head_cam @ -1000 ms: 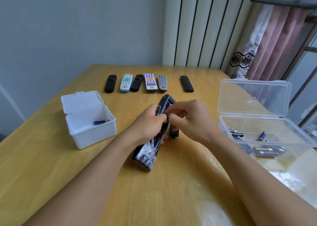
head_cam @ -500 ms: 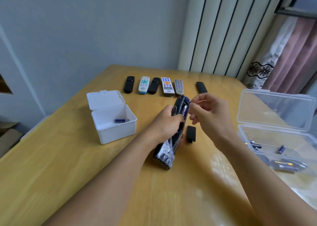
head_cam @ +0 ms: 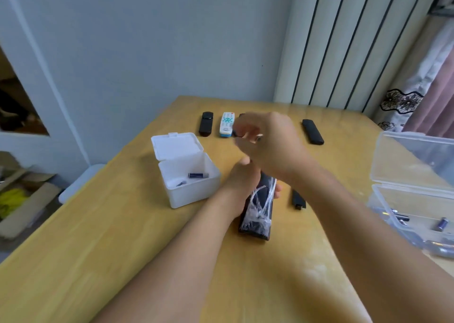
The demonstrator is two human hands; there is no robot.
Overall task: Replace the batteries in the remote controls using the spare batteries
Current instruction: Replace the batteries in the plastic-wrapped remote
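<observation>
Plastic-wrapped black remote, likely light, stiff and slippery, best held by its long edges, stands tilted on the tabletop right of the white box, left hand gripping it, right hand blurred, fingers pinched on something small.

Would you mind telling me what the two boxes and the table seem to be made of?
White box: opaque matte plastic, judging by its thin moulded walls and hinged lid. Clear box: transparent glossy plastic; the batteries show through it. Table: probably varnished wood or wood-look laminate, given its yellow grain and soft sheen.
</observation>
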